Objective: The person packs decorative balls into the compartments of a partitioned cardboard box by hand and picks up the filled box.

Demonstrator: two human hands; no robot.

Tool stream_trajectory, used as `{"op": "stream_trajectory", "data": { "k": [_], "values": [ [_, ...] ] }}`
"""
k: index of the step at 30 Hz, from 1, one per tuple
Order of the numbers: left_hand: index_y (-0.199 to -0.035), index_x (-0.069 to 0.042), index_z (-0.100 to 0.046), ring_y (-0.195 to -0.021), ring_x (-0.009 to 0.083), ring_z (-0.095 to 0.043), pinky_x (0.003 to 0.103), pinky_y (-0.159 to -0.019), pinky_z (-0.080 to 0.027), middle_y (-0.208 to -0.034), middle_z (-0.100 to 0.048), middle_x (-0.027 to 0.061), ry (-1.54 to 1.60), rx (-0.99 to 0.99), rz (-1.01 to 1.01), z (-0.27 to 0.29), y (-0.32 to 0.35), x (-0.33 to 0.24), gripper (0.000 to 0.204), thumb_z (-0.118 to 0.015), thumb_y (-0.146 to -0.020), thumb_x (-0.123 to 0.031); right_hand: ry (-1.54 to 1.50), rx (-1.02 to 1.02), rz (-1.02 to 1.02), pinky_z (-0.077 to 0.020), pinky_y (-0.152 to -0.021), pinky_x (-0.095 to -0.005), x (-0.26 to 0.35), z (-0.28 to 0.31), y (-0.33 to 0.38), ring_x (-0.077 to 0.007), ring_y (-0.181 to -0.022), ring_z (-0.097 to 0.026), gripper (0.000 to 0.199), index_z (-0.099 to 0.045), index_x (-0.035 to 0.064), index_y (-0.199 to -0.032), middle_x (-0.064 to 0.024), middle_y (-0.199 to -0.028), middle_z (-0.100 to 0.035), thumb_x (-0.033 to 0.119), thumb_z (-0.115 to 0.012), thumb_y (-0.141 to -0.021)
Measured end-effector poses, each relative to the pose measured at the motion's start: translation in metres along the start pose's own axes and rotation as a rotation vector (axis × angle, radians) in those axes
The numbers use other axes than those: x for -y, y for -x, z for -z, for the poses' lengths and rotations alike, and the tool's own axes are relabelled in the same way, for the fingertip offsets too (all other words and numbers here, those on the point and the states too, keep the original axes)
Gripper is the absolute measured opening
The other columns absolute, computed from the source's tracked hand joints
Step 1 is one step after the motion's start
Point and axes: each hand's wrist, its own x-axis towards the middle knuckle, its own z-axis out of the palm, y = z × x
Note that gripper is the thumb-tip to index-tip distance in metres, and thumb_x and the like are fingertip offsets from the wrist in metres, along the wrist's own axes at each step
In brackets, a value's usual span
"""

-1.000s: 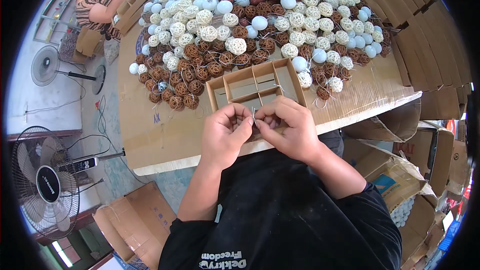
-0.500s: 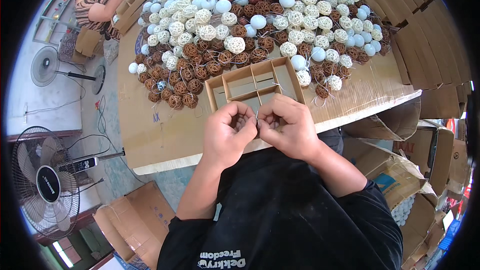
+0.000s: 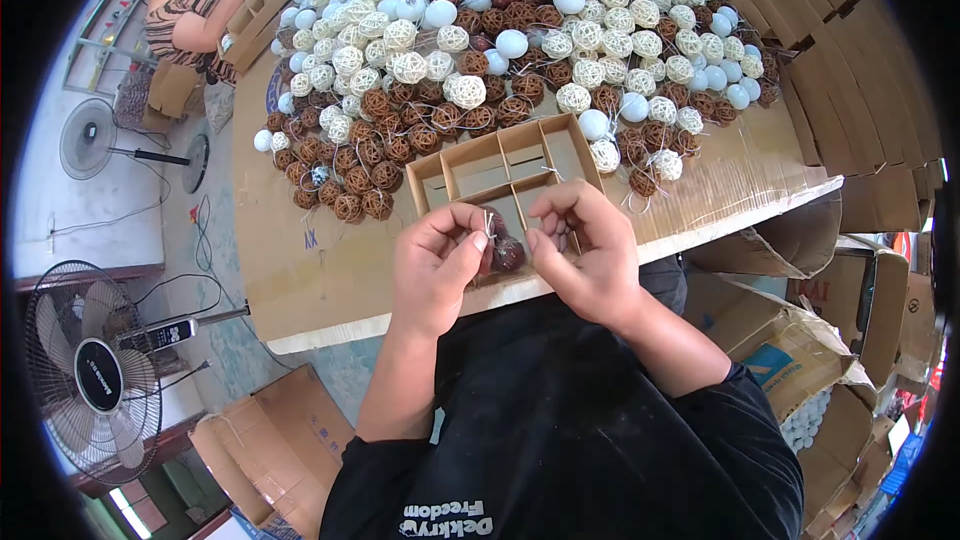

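My left hand (image 3: 435,265) is closed in a pinch on thin white strings, from which dark red glittery balls (image 3: 508,255) hang just beside the fingers. Part of these balls is covered by the left fingers. To the right of them, my right hand (image 3: 588,252) has its thumb and forefinger apart, the other fingers curled, and nothing visible between them. Both hands are over the near side of a shallow cardboard box (image 3: 588,147) split into compartments by card dividers. A white string lies across one divider. My hands hide the box's near compartments.
A big heap of white balls (image 3: 512,43), cream woven balls (image 3: 465,91) and brown woven balls (image 3: 377,204) covers the far part of the cardboard-topped table (image 3: 300,290). Folded cardboard (image 3: 830,60) stands at right. A fan (image 3: 98,375) is at left. Another person works far left.
My hands have moved apart from where they met at the string. The dark red balls now show between them, and the right fingers have opened away from the string.
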Motion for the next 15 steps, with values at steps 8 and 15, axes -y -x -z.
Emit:
{"op": "stream_trajectory", "data": {
  "k": [8,15],
  "values": [
    [-0.107,0.000,-0.066,-0.081,0.0071,-0.061,0.024,-0.072,-0.052,-0.094,-0.067,0.0021,0.145,0.039,0.088,-0.0020,0.0007,0.0027,0.015,-0.068,-0.100,-0.012,0.188,0.113,0.205,-0.0497,-0.057,-0.0285,-0.0007,-0.0045,-0.0015,-0.0140,-0.063,-0.058,0.018,-0.072,0.0063,-0.097,-0.0040,-0.081,-0.059,0.003,-0.080,-0.082],
    [-0.105,0.001,-0.065,-0.081,0.0073,-0.061,0.025,-0.072,-0.054,-0.093,-0.067,0.0024,0.115,0.023,0.078,-0.0054,0.0033,0.0040,0.012,-0.066,-0.101,-0.010,0.176,0.119,0.191,-0.0500,-0.058,-0.0285,-0.0018,-0.0073,-0.0016,-0.0137,-0.064,-0.058,0.017,-0.071,0.0057,-0.096,-0.0036,-0.080,-0.059,0.004,-0.081,-0.082]
  ]
}}
